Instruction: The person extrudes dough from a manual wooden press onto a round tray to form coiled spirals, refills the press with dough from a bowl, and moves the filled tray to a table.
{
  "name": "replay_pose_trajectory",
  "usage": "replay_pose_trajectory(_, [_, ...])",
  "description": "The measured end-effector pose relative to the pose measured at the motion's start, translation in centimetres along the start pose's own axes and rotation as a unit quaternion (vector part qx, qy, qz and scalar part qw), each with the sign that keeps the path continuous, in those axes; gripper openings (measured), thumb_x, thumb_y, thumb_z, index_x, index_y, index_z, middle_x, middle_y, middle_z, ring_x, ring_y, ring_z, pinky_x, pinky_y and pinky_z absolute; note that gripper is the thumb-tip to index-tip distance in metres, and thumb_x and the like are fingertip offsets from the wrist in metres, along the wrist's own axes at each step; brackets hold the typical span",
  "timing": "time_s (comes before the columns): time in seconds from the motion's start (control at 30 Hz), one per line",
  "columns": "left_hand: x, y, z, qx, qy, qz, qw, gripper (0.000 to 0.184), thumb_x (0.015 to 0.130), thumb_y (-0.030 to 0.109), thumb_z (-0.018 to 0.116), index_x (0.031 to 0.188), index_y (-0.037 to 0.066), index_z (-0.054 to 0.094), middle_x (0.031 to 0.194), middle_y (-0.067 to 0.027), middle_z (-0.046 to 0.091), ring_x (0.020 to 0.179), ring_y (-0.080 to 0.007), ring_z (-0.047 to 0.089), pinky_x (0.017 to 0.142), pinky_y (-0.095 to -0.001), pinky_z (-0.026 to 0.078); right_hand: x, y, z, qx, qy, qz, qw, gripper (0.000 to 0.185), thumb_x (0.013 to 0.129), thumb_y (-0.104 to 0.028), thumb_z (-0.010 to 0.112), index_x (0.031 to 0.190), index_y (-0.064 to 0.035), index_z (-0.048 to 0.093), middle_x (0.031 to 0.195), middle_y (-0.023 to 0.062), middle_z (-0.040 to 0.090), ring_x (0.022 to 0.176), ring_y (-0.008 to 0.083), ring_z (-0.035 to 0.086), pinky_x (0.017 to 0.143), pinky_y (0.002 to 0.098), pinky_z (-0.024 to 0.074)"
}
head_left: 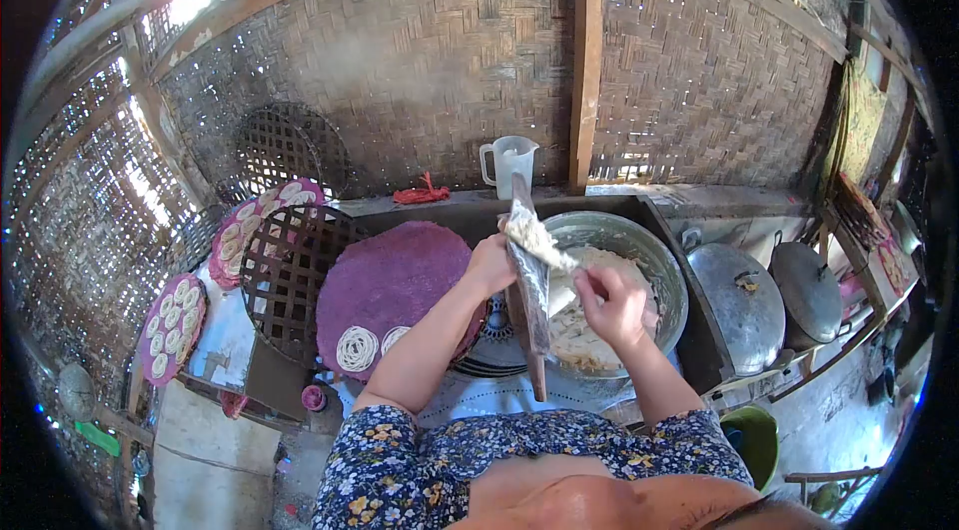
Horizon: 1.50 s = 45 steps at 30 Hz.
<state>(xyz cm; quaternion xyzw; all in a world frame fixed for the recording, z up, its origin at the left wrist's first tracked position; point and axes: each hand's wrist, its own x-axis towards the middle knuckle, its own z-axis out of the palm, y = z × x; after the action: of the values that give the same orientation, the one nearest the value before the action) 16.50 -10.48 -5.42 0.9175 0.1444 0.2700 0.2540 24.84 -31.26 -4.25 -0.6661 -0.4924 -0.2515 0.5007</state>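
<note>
My left hand point(489, 265) is wrapped round a long, dark wooden press point(534, 315), tilted over the left side of a large metal basin. Sticky pale dough point(534, 235) lies along the upper part of the press. Beside it, my right hand point(611, 305) is closed, fingers pinched at the end of that dough. More pale dough point(599, 330) fills the bottom of the basin point(682, 295). Left of my left hand is a round purple mat point(400, 265) bearing coiled rings of dough strands point(357, 348); my forearm hides part of it.
A clear plastic jug point(512, 158) stands behind the basin, with a red plastic bag point(422, 192) to its left. Lidded metal pots point(737, 315) are at the right. Dark woven trays point(290, 280) and purple mats with coils point(172, 330) are at the left. A woven wall closes the back.
</note>
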Motion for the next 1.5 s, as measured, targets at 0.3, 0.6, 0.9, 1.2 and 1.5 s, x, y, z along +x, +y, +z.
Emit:
replay_pose_trajectory(0.3, [-0.7,0.5,-1.6,-0.203,-0.086,0.032,0.975,0.027,0.073,0.030,0.066,0.085,0.005,0.064,0.079,-0.0082,0.065,0.074,-0.0206,0.063,0.069,-0.0352,0.048,0.3,3.4,-1.3,0.045,-0.039,0.200,0.978,0.019,0.073,-0.020,0.068,0.079,-0.0025,0.064,0.067,0.0099,0.063,0.059,0.0146,0.061,0.057,0.0283,0.0477])
replay_pose_trajectory(0.6, [-0.3,-1.2,-2.7,-0.488,-0.022,-0.111,0.866,0.020,0.074,0.004,0.065,0.091,0.000,0.056,0.075,-0.0079,0.059,0.068,-0.0168,0.060,0.061,-0.0317,0.053,-3.0,4.7,-4.2,0.159,-0.134,0.216,0.954,0.020,0.072,-0.019,0.070,0.082,-0.0025,0.065,0.066,0.0093,0.063,0.060,0.0147,0.061,0.057,0.0276,0.0481])
replay_pose_trajectory(0.9, [-0.4,-0.1,-6.9,-0.735,0.006,0.151,0.661,0.033,0.059,0.009,0.069,0.089,0.004,0.056,0.091,-0.0084,0.050,0.079,-0.0272,0.060,0.076,-0.0440,0.051,-5.2,2.5,-1.0,0.470,-0.281,0.328,0.770,0.085,0.073,-0.069,0.042,0.125,-0.0027,0.040,0.110,0.0173,0.056,0.102,0.0287,0.053,0.087,0.0380,0.0411])
replay_pose_trajectory(1.2, [-4.2,4.2,-8.2,-0.688,-0.028,0.150,0.709,0.081,0.064,0.027,0.073,0.132,0.008,0.033,0.132,-0.0163,0.035,0.110,-0.0302,0.049,0.095,-0.0460,0.037,-3.1,-5.2,2.0,0.874,-0.301,0.322,0.202,0.097,0.065,-0.076,0.046,0.133,-0.0086,0.027,0.102,0.0231,0.053,0.047,0.0143,0.046,0.029,0.0192,0.0297])
replay_pose_trajectory(1.5, [-7.0,1.8,-5.4,-0.680,-0.078,0.115,0.720,0.083,0.064,0.018,0.073,0.135,0.007,0.031,0.085,-0.0056,0.051,0.081,-0.0149,0.051,0.096,-0.0429,0.038,1.0,-3.7,1.9,0.744,-0.198,0.339,0.541,0.061,0.085,-0.055,0.042,0.123,-0.0079,0.041,0.094,0.0130,0.055,0.055,0.0145,0.048,0.037,0.0221,0.0356])
